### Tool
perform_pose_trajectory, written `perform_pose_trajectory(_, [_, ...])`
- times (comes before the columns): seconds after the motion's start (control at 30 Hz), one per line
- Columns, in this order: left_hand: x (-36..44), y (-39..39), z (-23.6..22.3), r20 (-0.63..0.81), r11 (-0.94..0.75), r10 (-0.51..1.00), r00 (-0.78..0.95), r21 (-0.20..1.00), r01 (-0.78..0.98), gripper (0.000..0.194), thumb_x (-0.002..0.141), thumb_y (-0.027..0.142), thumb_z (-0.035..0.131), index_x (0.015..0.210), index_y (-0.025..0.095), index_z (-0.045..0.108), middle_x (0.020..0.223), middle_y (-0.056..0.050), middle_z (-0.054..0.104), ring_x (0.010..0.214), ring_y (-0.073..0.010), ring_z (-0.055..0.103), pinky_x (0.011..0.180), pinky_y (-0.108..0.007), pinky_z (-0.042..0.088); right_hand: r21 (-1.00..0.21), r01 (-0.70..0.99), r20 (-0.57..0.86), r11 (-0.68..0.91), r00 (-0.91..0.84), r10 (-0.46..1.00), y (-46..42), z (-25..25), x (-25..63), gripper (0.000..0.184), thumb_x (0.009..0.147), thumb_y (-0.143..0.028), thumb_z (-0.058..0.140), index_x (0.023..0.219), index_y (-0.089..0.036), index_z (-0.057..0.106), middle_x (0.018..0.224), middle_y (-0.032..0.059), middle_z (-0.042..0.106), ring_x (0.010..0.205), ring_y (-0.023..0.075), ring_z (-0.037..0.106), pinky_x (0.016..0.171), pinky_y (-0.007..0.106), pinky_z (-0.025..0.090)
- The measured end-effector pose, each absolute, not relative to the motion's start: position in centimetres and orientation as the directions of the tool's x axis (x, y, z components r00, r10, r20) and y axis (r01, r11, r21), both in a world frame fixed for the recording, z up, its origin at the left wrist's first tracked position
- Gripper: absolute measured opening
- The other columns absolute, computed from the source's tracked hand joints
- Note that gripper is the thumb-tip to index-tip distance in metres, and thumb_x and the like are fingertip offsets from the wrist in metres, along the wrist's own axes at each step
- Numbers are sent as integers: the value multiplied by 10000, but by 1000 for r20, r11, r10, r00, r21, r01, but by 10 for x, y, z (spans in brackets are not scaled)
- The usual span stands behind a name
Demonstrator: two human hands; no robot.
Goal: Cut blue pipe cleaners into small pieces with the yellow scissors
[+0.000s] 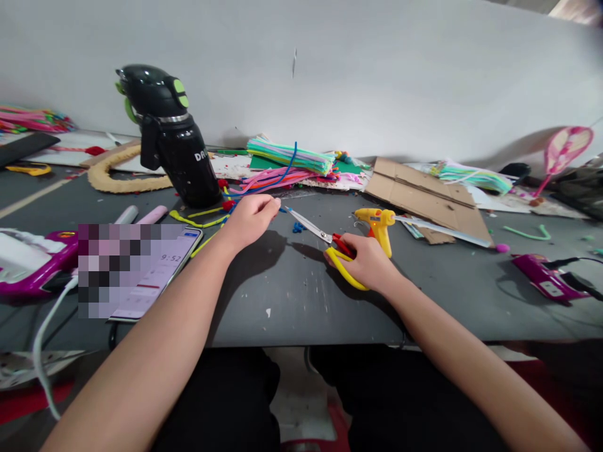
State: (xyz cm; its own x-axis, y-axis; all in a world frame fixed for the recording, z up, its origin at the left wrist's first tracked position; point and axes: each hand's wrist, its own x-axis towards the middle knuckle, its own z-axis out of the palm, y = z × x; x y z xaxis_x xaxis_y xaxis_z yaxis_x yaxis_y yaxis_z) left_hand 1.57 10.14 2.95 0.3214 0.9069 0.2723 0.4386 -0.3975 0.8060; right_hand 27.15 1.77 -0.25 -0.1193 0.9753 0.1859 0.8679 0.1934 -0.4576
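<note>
My left hand (254, 216) is closed in a pinch above the table, and a short blue fuzzy end, seemingly of a pipe cleaner (283, 210), shows at its fingertips. My right hand (370, 258) is wrapped round the red and yellow handles of a pair of scissors (311, 227). The scissor blades point left, their tips close to the blue end. Several small blue snippets (298, 227) lie on the grey table under the blades. Just beyond my right hand stands a yellow glue gun (380, 225). Most of what my left fingers hold is hidden.
A black bottle (181, 150) and a phone (174, 263) are on the left. Bundles of coloured pipe cleaners (292, 157) lie along the wall. Cardboard (424, 194) is at back right, with purple power strips (549, 276) at both sides.
</note>
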Motion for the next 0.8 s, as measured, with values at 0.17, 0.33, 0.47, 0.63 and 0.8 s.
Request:
perform_pose_trajectory(0.17, [15, 102, 28, 272, -405, 903, 332, 796, 450, 383, 926, 407, 471, 618, 181, 442, 540, 42, 375, 523, -95, 346, 548, -279, 278, -447, 869, 185, 212, -143, 972, 18, -3, 273, 336, 776, -441, 638, 656, -207, 429, 579, -33, 480, 548, 98, 337, 537, 258, 243])
perform_pose_trajectory(0.33, [16, 102, 28, 254, -392, 905, 341, 809, 438, 379, 926, 409, 463, 622, 184, 439, 532, 41, 378, 524, -101, 343, 541, -276, 276, -445, 872, 179, 205, -137, 974, 18, -2, 272, 326, 772, -442, 638, 662, -208, 438, 585, -30, 483, 546, 100, 335, 536, 263, 233])
perform_pose_trajectory(0.47, [16, 102, 28, 262, -395, 904, 337, 813, 428, 376, 926, 410, 464, 626, 185, 435, 531, 40, 378, 532, -103, 339, 538, -274, 269, -439, 875, 176, 205, -140, 974, 18, -1, 272, 326, 771, -435, 633, 653, -208, 432, 579, -30, 479, 547, 100, 321, 542, 267, 229])
perform_pose_trajectory(0.63, [17, 101, 28, 249, -383, 906, 344, 826, 413, 378, 924, 412, 466, 624, 188, 418, 539, 40, 372, 528, -101, 330, 536, -274, 269, -460, 863, 169, 207, -144, 975, 20, -3, 273, 323, 767, -418, 632, 640, -204, 426, 571, -33, 450, 568, 104, 330, 554, 265, 234])
perform_pose_trajectory(0.8, [17, 101, 29, 243, -376, 910, 337, 826, 420, 384, 921, 421, 471, 618, 191, 416, 537, 38, 373, 524, -104, 329, 531, -276, 271, -476, 857, 176, 196, -125, 976, 21, -5, 273, 313, 773, -429, 631, 645, -202, 458, 581, -30, 453, 577, 110, 357, 559, 263, 255])
